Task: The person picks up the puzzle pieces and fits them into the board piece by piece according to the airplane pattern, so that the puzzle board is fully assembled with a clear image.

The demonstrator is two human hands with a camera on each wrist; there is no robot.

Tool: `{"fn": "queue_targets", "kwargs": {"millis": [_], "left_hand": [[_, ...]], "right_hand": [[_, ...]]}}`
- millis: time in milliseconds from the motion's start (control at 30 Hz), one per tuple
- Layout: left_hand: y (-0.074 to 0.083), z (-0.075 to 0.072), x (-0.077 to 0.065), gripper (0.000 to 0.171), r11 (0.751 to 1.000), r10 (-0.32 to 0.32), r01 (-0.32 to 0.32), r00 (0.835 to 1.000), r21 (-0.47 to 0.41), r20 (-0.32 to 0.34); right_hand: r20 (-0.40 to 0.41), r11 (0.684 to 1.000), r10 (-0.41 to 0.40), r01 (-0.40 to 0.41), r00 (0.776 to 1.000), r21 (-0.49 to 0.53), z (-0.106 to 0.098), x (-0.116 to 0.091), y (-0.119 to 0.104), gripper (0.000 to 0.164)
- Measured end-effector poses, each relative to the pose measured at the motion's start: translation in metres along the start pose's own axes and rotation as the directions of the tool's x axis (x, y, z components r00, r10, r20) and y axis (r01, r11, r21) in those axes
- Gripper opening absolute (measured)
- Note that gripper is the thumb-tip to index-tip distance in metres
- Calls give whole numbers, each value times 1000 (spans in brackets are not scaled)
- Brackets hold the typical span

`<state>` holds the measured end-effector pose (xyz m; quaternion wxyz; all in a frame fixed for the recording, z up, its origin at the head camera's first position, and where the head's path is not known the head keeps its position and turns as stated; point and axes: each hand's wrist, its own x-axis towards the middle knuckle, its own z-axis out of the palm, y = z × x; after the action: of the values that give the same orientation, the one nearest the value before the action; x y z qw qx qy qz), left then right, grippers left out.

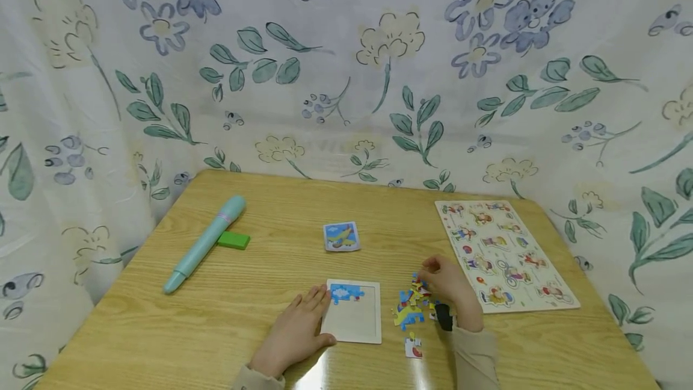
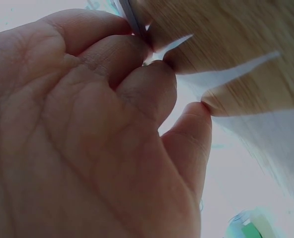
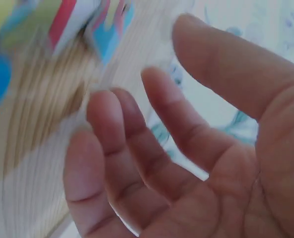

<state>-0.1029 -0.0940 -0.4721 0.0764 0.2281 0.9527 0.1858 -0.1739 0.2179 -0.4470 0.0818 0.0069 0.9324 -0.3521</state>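
A pale square puzzle tray lies in front of me, with joined blue-and-white jigsaw pieces along its top edge. My left hand rests flat beside it, fingertips at the tray's left side and thumb near the lower corner. To the right of the tray is a heap of loose jigsaw pieces, yellow, blue and red. Over the far end of that heap is my right hand. In the right wrist view, its fingers are loosely bent and the thumb stands apart, with nothing between them.
A pale board with cartoon figures lies at the right. Behind the tray sits a small picture card. A teal marker-shaped tube and a green block lie at the left. A floral curtain hangs behind the table.
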Motion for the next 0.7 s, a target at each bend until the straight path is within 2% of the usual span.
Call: {"fn": "queue_targets", "kwargs": {"millis": [167, 400, 600, 700], "left_hand": [[0, -2, 0, 87, 1000, -2, 2, 1000, -4, 0], [1, -3, 1, 86, 1000, -3, 3, 1000, -4, 3], [2, -4, -1, 86, 1000, -6, 6, 1000, -5, 9], [3, -4, -1, 86, 1000, -12, 12, 1000, -10, 10]], "right_hand": [[50, 1000, 21, -22, 999, 20, -8, -2, 6, 26], [56, 1000, 20, -20, 998, -15, 0, 2, 5, 33], [71, 993, 22, -30, 997, 110, 5, 0, -1, 15], [69, 989, -3, -7, 998, 149, 8, 1, -5, 8]]}}
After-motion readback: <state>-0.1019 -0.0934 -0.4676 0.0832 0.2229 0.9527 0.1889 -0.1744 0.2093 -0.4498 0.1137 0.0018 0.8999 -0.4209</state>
